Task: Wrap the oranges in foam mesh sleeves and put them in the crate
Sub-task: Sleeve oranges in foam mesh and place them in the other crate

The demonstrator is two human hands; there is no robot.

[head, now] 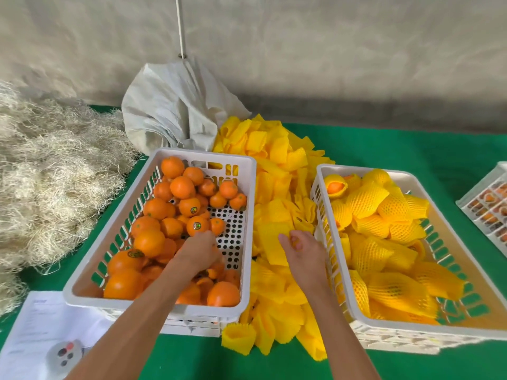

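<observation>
From my head camera, my left hand (pixel 201 249) is down in the left crate (pixel 248 171) among the bare oranges (pixel 149 241), fingers curled over the fruit; whether they have closed on one I cannot tell. My right hand (pixel 300 249) sits on the pile of foam mesh sleeves (pixel 277 160) between the two crates, fingers pinched shut on a flat sleeve (pixel 271 242). The right crate (pixel 406 175) already holds wrapped oranges (pixel 367 198). Risks as I judge them: the sleeves cling together, so my pinch may lift several; and pulling a low orange could set its neighbours rolling.
</observation>
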